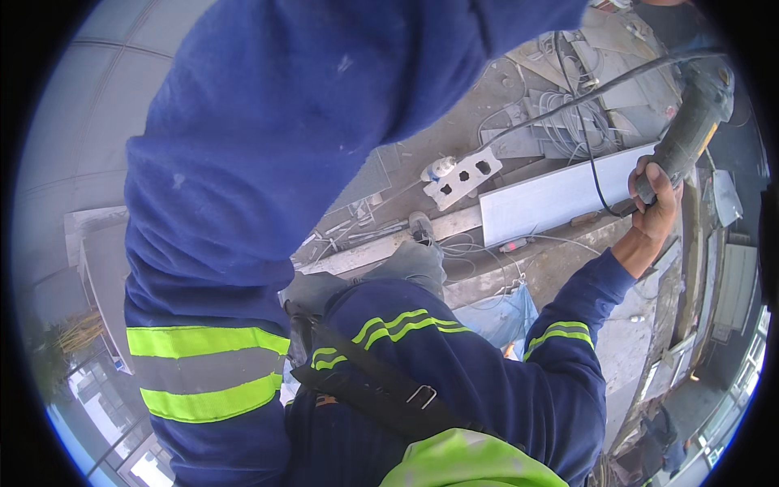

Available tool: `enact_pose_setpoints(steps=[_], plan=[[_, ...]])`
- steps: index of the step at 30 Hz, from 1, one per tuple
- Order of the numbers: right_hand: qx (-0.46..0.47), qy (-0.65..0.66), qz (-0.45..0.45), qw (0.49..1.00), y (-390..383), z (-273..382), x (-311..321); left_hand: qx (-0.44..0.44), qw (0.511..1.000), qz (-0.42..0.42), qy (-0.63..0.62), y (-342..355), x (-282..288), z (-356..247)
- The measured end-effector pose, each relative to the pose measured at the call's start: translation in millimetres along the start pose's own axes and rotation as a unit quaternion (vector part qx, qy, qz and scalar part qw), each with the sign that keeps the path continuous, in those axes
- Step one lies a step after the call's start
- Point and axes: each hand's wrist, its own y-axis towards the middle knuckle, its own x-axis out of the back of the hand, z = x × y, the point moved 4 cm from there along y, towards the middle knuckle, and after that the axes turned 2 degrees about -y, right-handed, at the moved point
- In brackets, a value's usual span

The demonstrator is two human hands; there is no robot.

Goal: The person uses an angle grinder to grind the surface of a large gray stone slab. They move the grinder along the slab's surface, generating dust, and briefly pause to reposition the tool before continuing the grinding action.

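My right hand (659, 203) is closed around the rear end of a dark angle grinder (688, 130) with a yellow stripe, at the right. The tool's head points up toward the upper right rim. From its rear end a black cord (599, 183) loops down and back up. My left arm (268, 146), in a blue sleeve with a reflective band, stretches across the upper left and out past the top edge. Only a sliver of skin, likely my left hand (665, 2), shows at the top; its fingers are hidden. A thick grey cable (617, 79) runs behind the grinder.
Below lie a white panel (560, 193), a concrete block with holes (462, 180) and coiled wire (572, 122) among scrap boards. A long plank (389, 243) runs near my shoe (421, 227). Blue sheeting (499, 312) sits beside my right arm. Long boards (690, 276) line the right side.
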Motion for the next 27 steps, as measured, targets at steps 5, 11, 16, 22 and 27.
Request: enact_pose_setpoints(steps=[5, 11, 16, 22, 27], plan=[[0.000, 0.062, 0.008, 0.998, 9.4, -38.7, -9.2, 0.109, 0.992, -0.039, 0.059, -27.8, 16.8, 23.7], [-0.025, 0.072, 0.013, 0.997, 12.0, -53.8, -6.0, 0.179, 0.976, -0.091, 0.086, -72.0, 30.6, 31.4], [-0.031, 0.025, -0.005, 0.999, 18.5, -50.4, 5.8, 0.188, 0.972, -0.101, 0.093, -94.7, 36.1, 23.8], [-0.014, 0.022, 0.020, 0.999, 15.6, -33.2, 2.2, 0.184, 0.973, -0.104, 0.098, -122.1, 33.7, 14.1], [-0.020, -0.031, 0.014, 0.999, -4.3, -14.5, -7.4, 0.180, 0.973, -0.101, 0.104, -141.9, 36.6, 5.2]])
